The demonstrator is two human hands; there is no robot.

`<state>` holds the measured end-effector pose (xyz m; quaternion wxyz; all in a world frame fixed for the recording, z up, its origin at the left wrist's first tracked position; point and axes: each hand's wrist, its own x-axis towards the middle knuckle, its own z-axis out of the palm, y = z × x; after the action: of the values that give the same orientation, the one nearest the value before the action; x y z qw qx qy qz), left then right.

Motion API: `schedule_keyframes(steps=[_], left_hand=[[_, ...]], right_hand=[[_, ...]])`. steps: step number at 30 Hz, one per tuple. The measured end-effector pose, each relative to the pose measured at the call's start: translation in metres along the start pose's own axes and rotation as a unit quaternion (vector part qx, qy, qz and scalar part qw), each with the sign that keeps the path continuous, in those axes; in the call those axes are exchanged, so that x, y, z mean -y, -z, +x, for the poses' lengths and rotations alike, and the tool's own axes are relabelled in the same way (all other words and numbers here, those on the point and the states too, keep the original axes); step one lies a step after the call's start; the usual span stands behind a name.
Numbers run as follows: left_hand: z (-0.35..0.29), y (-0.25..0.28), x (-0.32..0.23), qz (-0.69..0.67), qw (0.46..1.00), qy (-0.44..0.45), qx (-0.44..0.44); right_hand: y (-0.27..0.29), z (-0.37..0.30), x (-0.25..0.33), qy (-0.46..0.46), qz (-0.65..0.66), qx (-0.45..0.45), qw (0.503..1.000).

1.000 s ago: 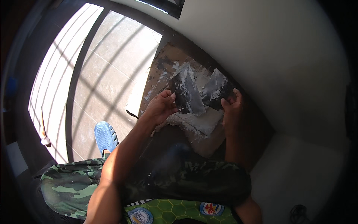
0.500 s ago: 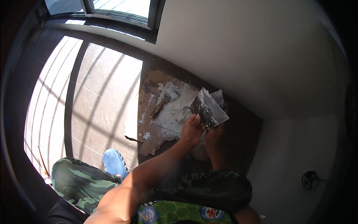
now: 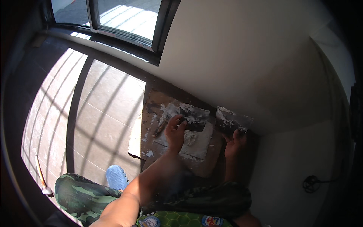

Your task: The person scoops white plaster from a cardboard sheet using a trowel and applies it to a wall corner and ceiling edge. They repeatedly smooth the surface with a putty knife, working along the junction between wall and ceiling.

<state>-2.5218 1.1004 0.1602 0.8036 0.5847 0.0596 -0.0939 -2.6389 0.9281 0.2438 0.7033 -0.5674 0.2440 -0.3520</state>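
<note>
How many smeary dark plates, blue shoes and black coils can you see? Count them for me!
Smeary dark plates, one in each hand: 2
Blue shoes: 1
Black coils: 1
Total: 4

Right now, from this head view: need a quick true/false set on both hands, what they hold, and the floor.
1. The left hand holds a white-smeared plate. True.
2. The right hand is empty. False: it holds a second smeared plate.
3. The two plates overlap. False: they are apart, side by side.
4. A blue shoe rests on the floor. True.
5. The dark coil lies at the picture's left. False: it's at the right.
</note>
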Motion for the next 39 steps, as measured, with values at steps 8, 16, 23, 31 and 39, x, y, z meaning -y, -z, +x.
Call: schedule_keyframes(steps=[8, 16, 23, 31, 39], left_hand=[[0.034, 0.013, -0.013, 0.009, 1.0, 0.026, 0.01], [0.062, 0.003, -0.029, 0.226, 0.943, -0.074, 0.233], [0.055, -0.013, -0.036, 0.244, 0.953, -0.058, 0.17], [0.059, -0.022, -0.023, 0.26, 0.964, -0.026, 0.044], [0.089, 0.0, -0.007, 0.118, 0.991, 0.017, -0.058]], right_hand=[[-0.013, 0.004, -0.008, -0.106, -0.002, 0.033, 0.994], [-0.044, 0.01, 0.004, 0.398, -0.588, 0.265, 0.652], [-0.039, 0.01, -0.012, 0.388, -0.567, 0.308, 0.658], [-0.025, 0.001, -0.009, 0.387, -0.549, 0.358, 0.649], [0.009, -0.006, -0.045, 0.196, -0.289, 0.145, 0.926]])
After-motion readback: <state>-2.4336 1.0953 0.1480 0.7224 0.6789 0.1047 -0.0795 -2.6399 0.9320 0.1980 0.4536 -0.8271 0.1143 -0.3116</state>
